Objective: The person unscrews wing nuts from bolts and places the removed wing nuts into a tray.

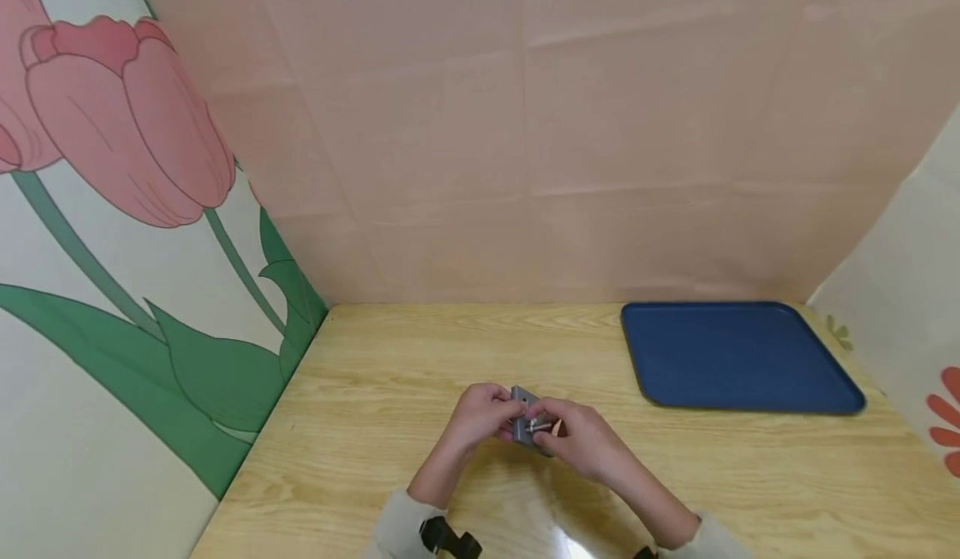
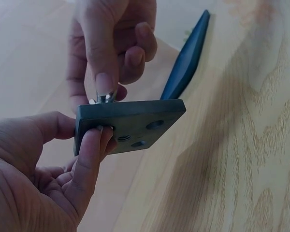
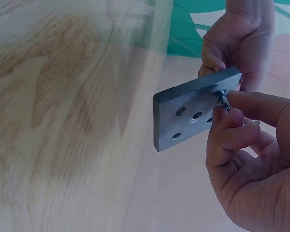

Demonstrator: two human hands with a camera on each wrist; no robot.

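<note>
A grey rectangular metal plate [image 1: 522,434] with several round holes is held above the table, tilted. My left hand [image 1: 480,413] grips it by one end; in the left wrist view the thumb is at the edge and fingertips press its underside near a hole. My right hand [image 1: 588,438] pinches a small silver threaded bolt [image 3: 223,99] between thumb and forefinger. The bolt stands at a hole near the plate's left-hand end, with small shiny metal pieces around its thread in the left wrist view. Fingertips partly hide it. The remaining holes show bare in the right wrist view.
A blue tray [image 1: 738,357] lies at the back right of the wooden table [image 1: 420,351]. A pinkish sheet [image 1: 525,126] hangs behind the table. Printed flower panels [image 1: 127,126] stand on the left and right sides.
</note>
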